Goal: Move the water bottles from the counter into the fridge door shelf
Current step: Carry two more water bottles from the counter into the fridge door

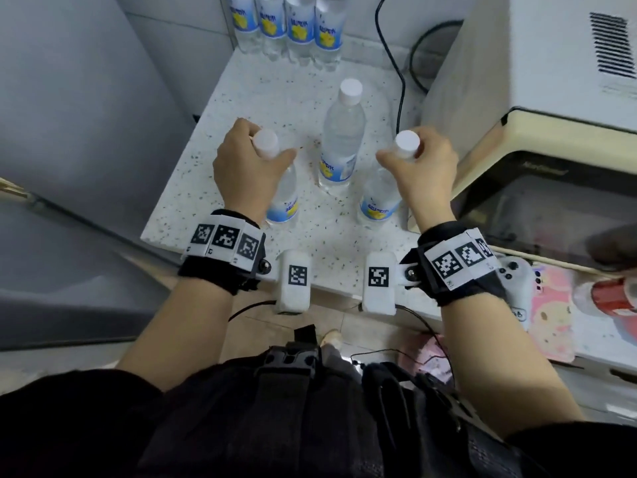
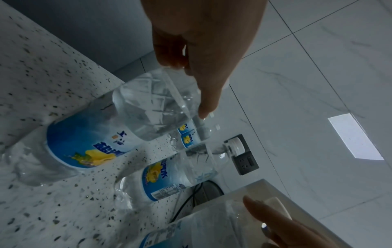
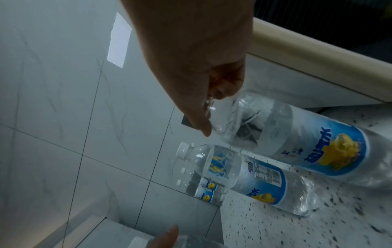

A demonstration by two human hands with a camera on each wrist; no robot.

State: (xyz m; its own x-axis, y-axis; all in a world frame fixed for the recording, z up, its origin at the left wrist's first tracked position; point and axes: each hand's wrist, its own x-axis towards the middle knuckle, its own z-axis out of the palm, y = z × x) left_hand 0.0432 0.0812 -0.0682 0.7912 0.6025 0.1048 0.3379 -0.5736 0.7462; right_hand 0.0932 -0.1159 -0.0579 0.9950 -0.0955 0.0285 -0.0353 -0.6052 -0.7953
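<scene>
On the speckled white counter (image 1: 241, 108) stand three clear water bottles with blue and yellow labels. My left hand (image 1: 246, 157) grips the neck of the left bottle (image 1: 284, 198), also seen as the left bottle (image 2: 95, 137) in the left wrist view. My right hand (image 1: 418, 163) grips the neck of the right bottle (image 1: 379, 201), whose label shows on the right bottle (image 3: 307, 147) in the right wrist view. Both bottles appear to rest on the counter. A third bottle (image 1: 341, 139) stands free between and behind them. Several more bottles (image 1: 286, 25) line the back wall.
The grey fridge (image 1: 69, 115) rises to the left of the counter, its door shut. A cream microwave (image 1: 537, 150) stands close on the right, with a black cable (image 1: 396, 70) running behind the bottles. A wall socket (image 2: 244, 157) sits on the tiled wall.
</scene>
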